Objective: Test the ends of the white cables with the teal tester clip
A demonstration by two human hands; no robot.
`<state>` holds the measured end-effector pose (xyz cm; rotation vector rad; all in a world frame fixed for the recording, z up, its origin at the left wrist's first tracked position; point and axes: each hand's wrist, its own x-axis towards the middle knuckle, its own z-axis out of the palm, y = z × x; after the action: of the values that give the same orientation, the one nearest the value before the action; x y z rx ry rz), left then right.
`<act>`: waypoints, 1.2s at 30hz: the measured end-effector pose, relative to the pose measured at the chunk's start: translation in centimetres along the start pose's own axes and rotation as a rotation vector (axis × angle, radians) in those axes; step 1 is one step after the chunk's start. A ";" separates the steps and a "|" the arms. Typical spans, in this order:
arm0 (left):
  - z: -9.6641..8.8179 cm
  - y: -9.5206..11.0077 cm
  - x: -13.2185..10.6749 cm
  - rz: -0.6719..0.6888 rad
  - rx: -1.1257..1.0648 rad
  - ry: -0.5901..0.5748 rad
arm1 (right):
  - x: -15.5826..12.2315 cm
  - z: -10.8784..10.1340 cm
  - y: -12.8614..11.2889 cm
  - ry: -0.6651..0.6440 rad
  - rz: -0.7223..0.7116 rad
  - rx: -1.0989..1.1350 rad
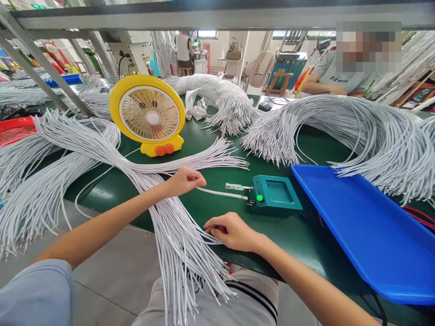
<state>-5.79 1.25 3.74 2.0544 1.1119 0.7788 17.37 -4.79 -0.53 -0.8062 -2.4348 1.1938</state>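
Note:
My left hand [185, 180] pinches one white cable [222, 194] whose far end is plugged into the side of a small teal tester box [276, 194] with a green button. My right hand [231, 231] rests on the green table [288, 231] with its fingers closed on cables of the white bundle [170, 226] that hangs over the table's front edge into my lap. A second plug [238, 186] sticks out of the box just above the cable.
A yellow desk fan [149, 115] stands behind the bundle. A blue tray [360, 226] lies at right. Large sheaves of white cables [356, 131] cover the back and left. Another person [335, 79] sits at the far right, one more stands far back.

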 end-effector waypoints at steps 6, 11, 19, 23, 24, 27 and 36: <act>4.3 3.5 -1.3 0.275 -0.328 -0.436 | 0.4 0.0 1.0 0.299 0.060 0.199; 6.1 1.2 1.2 -0.009 -0.680 -0.355 | 0.7 -0.2 1.4 0.814 0.186 0.367; 6.2 0.3 1.4 -0.127 -0.663 -0.202 | 1.7 -0.1 1.8 0.887 0.113 0.394; 6.2 0.4 1.0 -0.157 -0.682 -0.238 | 1.8 -0.3 1.7 0.922 0.112 0.310; 6.2 0.4 0.9 -0.162 -0.689 -0.232 | 1.7 -0.3 1.6 0.926 0.110 0.300; 6.2 0.5 0.8 -0.194 -0.700 -0.221 | 1.7 -0.3 1.6 0.931 0.089 0.263; 6.0 0.5 0.7 -0.219 -0.695 -0.270 | 1.6 -0.1 1.5 0.918 0.001 0.123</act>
<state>-0.72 0.07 0.68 1.3771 0.7527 0.6352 16.67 -2.99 -1.61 -1.0195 -1.5898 0.7128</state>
